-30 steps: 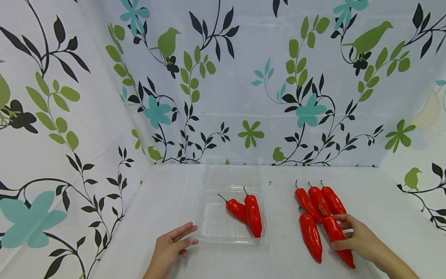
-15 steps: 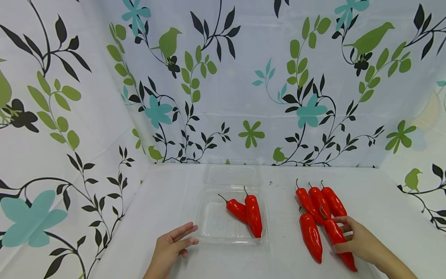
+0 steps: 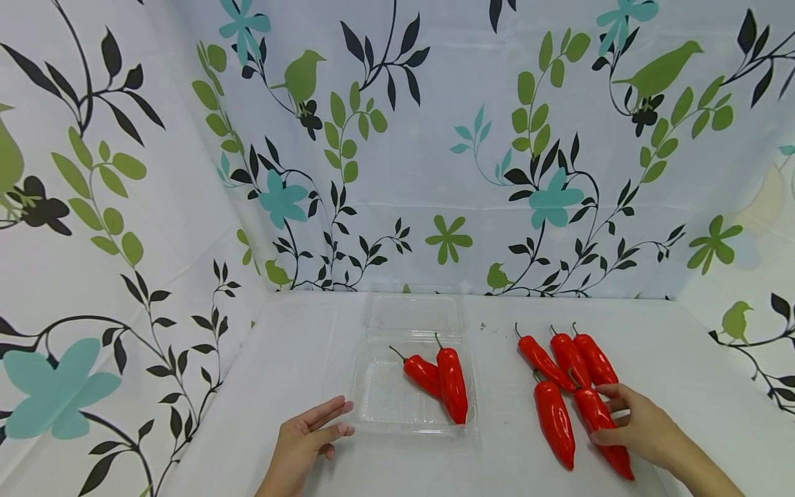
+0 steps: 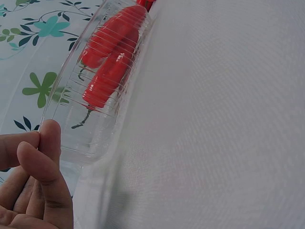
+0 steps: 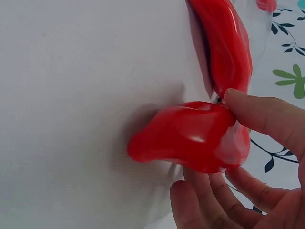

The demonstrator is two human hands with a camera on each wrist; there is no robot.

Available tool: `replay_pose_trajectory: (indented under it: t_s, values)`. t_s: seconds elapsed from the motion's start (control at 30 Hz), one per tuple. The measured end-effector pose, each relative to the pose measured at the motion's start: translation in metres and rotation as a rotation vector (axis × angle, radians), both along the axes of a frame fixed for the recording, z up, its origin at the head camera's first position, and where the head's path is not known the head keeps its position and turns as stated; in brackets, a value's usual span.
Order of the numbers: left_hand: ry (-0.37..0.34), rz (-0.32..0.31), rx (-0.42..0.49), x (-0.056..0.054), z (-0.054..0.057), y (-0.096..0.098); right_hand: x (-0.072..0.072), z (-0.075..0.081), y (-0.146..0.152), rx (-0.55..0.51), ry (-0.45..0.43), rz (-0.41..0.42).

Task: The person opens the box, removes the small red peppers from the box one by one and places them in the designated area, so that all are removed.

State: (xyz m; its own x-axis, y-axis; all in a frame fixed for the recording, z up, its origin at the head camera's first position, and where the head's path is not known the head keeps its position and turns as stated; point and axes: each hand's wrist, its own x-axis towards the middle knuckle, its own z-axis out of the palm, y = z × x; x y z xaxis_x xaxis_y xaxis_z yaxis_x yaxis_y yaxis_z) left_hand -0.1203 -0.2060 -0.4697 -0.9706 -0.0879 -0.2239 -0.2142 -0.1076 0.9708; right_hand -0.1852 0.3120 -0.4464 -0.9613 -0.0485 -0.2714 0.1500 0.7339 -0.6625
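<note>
Between the thumb and fingers of my right hand [image 3: 642,422] is a glossy red chili pepper [image 3: 597,416], lying nearest the right side of the group. The right wrist view shows the thumb on one side of this pepper [image 5: 190,136] and fingers on the other. A second chili pepper [image 3: 555,421] lies just left of it. My left hand [image 3: 306,436] has its fingers extended by the left edge of a clear plastic clamshell box [image 3: 380,390]; in the left wrist view a fingertip meets the box rim [image 4: 71,153]. Two chili peppers [image 3: 453,386] lie crossed inside the box.
Behind the held pepper, three more chili peppers [image 3: 570,355] lie close together on the white tabletop [image 3: 310,345]. The box's clear lid [image 3: 413,314] is folded back flat. A patterned curtain [image 3: 397,152] borders the table at the back and sides.
The back-row pepper on the left has swung its stem end leftward. The held pepper has shifted only slightly with my right hand. My left hand has stayed in place.
</note>
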Motion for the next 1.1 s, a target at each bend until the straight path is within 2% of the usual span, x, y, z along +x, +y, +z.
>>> replay_pose_trajectory:
  t_s: [0.33, 0.57, 0.7, 0.87, 1.1]
  values:
    - [0.008, -0.008, -0.005, 0.001, 0.004, 0.001, -0.003, 0.026, -0.003, 0.150, 0.117, -0.021]
    - [0.020, -0.014, 0.004, 0.001, 0.004, 0.001, -0.007, 0.036, -0.017, 0.202, 0.228, -0.025]
    - [0.020, -0.017, 0.007, 0.001, 0.003, 0.001, -0.004, 0.038, -0.032, 0.225, 0.337, -0.017]
    - [0.016, -0.014, 0.009, 0.001, 0.002, 0.001, -0.007, 0.038, -0.060, 0.211, 0.483, 0.040]
    - [0.011, -0.007, 0.001, 0.001, 0.001, 0.001, -0.012, 0.045, -0.103, 0.195, 0.536, 0.131]
